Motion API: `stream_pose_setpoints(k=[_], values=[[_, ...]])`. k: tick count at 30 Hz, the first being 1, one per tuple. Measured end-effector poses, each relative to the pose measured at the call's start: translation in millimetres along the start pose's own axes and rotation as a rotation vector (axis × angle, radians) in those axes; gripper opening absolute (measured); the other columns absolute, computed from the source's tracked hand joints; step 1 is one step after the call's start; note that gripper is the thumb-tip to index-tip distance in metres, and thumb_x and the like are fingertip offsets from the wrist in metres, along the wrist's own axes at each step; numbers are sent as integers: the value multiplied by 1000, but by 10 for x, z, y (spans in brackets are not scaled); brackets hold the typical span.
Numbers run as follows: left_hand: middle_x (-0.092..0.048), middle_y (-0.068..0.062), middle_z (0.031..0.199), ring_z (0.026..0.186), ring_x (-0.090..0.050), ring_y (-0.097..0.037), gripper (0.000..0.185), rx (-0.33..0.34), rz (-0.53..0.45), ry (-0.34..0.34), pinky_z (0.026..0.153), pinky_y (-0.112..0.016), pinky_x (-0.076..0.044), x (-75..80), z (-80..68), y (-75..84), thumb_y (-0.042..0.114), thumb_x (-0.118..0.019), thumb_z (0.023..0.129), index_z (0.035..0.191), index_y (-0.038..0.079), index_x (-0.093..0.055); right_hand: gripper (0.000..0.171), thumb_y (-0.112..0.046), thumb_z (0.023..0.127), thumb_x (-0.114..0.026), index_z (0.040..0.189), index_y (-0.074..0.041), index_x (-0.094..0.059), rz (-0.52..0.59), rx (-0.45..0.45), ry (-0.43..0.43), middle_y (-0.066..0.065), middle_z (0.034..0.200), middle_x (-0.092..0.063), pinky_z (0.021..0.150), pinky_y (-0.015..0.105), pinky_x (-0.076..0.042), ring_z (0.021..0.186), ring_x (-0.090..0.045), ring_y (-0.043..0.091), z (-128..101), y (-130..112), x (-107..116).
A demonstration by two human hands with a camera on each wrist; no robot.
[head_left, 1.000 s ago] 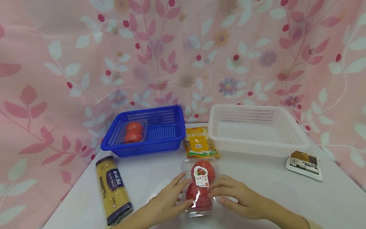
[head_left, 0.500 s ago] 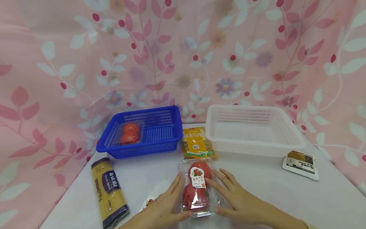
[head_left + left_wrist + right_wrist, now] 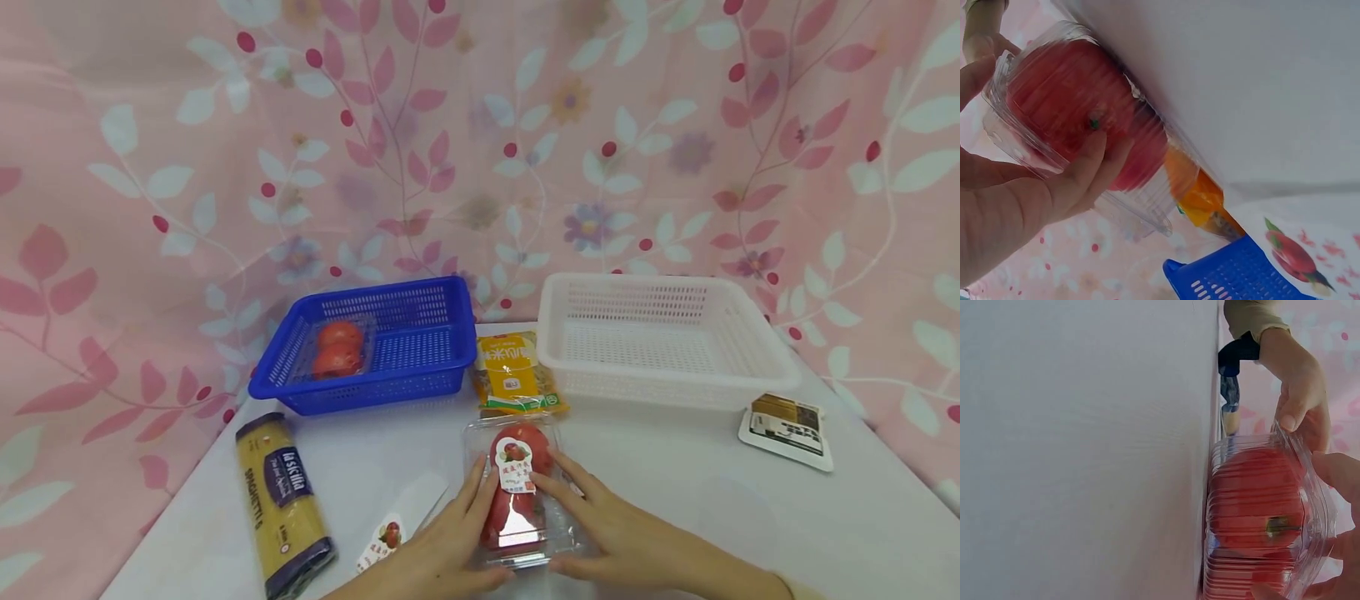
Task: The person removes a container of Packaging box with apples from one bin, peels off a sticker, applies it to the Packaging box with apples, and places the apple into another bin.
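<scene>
At far left on the white-covered bench (image 3: 697, 458), a long yellow-and-navy plastic spaghetti packet (image 3: 283, 500) is laid at a slant. Behind it and to its right, a blue perforated plastic basket (image 3: 390, 393) is noted; in its left part, a clear plastic tray (image 3: 369, 343) with two orange-red round fruits (image 3: 337, 362) is contained. Nearer the front, a white sheet printed with a red fruit (image 3: 384, 537) is partly covered by the left hand (image 3: 450, 542). That hand is spread, fingers nearly straight against the left side of a clear ribbed plastic box (image 3: 516, 510).

The box is set flat at centre, lid on, with red round fruits (image 3: 1254, 500) inside and a white shaped label (image 3: 513, 465) on top. Whether its rim is fully latched cannot be told. Just behind it, a yellow plastic food bag (image 3: 517, 375) is placed. The right hand (image 3: 615, 529) is likewise spread against the box's right side, one fingertip at the label's lower edge. Farther right, a white perforated plastic basket (image 3: 660, 387) and a flat white-edged packet with brown-and-black print (image 3: 787, 429) are recorded.

Change: compared with one second earlier, the right fingers are more spread and more of the sheet is uncovered. Judgement: the box is being steadied and pressed, not lifted.
</scene>
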State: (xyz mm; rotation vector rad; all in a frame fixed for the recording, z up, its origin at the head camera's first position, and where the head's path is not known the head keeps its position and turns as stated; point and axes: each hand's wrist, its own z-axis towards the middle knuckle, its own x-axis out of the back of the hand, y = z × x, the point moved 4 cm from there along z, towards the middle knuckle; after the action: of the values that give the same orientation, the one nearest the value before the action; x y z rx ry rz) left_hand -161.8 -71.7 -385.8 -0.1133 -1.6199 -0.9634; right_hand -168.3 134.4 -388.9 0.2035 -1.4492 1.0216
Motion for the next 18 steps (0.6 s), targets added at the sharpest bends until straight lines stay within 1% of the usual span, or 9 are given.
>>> stream_pose_setpoints(k=[3,8,10,12,16,18], values=[[1,-22,150,128,-30,-40,99,-28,31,14,96,-50,-36,5,11,49,49,-64,80,147,6,-4,81,-60,81,-55,146,-28,-19,16,-2,-3,7,152,-8,87,49,-44,128,-32,30,-1,3,14],[-4,-26,148,116,-43,-41,95,-11,56,-2,88,-49,-44,9,49,113,43,-67,79,145,2,-14,81,-54,80,-60,145,-24,-22,40,19,-11,12,150,-12,84,49,-47,125,-36,34,2,-10,45],[-5,-26,148,111,-46,-41,95,-7,70,-6,85,-48,-46,7,70,143,43,-68,78,145,1,-16,80,-53,80,-62,144,-22,-26,29,40,18,14,148,-16,82,47,-48,122,-41,33,-2,-23,69],[-6,-24,148,107,-48,-38,95,6,85,-2,82,-45,-48,1,95,167,44,-69,77,145,2,-16,78,-51,78,-65,142,-21,-31,20,65,59,15,147,-21,82,45,-49,119,-44,31,-6,-38,97],[-9,-20,149,105,-45,-34,97,39,136,32,78,-40,-50,-16,140,213,46,-69,76,145,4,-16,74,-49,77,-67,138,-19,-38,-37,117,146,13,144,-30,83,42,-49,117,-46,28,-26,-71,145],[-11,-19,149,107,-43,-34,97,52,162,52,78,-39,-49,-28,163,232,45,-70,76,145,4,-17,72,-47,78,-68,137,-17,-39,-67,145,177,13,142,-33,83,42,-49,118,-46,28,-36,-88,159]])
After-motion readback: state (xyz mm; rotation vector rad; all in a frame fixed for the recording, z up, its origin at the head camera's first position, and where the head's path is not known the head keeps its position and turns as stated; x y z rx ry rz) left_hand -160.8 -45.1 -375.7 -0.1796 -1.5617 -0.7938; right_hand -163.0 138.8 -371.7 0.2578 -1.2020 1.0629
